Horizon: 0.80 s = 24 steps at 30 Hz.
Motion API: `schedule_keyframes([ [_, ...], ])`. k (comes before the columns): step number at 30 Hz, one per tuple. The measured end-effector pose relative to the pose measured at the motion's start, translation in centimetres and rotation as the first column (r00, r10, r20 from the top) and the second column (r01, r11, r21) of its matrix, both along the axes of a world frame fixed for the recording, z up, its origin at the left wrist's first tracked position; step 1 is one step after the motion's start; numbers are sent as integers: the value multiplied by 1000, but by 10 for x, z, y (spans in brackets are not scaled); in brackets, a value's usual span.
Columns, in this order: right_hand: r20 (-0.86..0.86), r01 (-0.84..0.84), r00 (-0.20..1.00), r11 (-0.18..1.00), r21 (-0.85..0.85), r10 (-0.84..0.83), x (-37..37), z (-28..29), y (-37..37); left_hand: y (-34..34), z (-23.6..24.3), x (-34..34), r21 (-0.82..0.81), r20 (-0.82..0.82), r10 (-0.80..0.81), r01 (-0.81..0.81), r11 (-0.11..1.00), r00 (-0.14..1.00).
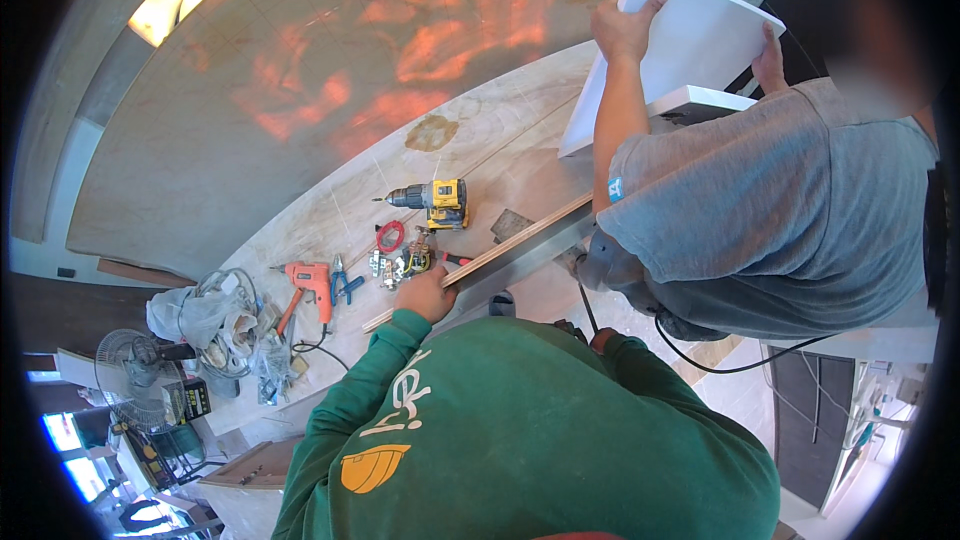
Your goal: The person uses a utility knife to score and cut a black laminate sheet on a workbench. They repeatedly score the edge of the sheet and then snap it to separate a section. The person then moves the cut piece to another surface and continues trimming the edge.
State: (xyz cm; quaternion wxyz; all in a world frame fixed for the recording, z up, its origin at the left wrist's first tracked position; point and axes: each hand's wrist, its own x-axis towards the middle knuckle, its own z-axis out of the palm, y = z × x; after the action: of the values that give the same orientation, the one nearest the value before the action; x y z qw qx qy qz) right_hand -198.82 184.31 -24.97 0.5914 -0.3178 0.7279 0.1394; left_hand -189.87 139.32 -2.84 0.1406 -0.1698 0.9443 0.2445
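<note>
My left hand (425, 295) is closed over the near end of a long, narrow board (520, 240) with a light wood edge and a grey face. My right hand (603, 341) is low in front of me, beside a black cable (586, 305). My green sleeve and body hide most of it, so its fingers do not show. A dark object (570, 330) sits next to that hand, too covered to name. Close beyond my left hand lie a red-handled tool (455, 259), a pile of small metal fittings (405, 262) and a red coil of wire (390, 235).
A yellow-black cordless drill (445, 202), an orange corded drill (312, 285), blue-handled pliers (345, 282) and a hammer (290, 310) lie on the floor. A fan (140, 365) stands at left. At right, a co-worker in grey (760, 210) holds a white panel (690, 35).
</note>
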Motion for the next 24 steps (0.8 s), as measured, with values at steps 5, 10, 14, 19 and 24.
schedule_keyframes([
  [5, -90, 63, 994, 998, -26, -66, 10, -6, -2, 0, 9, -1, -13, 16, 6, -6, 1000, 1000],
  [10, -128, -142, 984, 984, -104, 128, 12, -24, 15, 3, 10, -4, -17, -4, -2, 2, 1000, 1000],
  [14, -112, -52, 993, 995, -82, 42, 12, -14, -1, -1, 11, 2, -24, 5, 12, -12, 1000, 1000],
  [19, -100, -2, 995, 997, -77, -6, 9, -22, 9, 2, 9, 1, -9, -16, 13, -13, 1000, 1000],
  [24, -55, 83, 995, 992, -96, -89, 8, -25, 13, 1, 7, 2, -11, -5, 17, -17, 1000, 1000],
])
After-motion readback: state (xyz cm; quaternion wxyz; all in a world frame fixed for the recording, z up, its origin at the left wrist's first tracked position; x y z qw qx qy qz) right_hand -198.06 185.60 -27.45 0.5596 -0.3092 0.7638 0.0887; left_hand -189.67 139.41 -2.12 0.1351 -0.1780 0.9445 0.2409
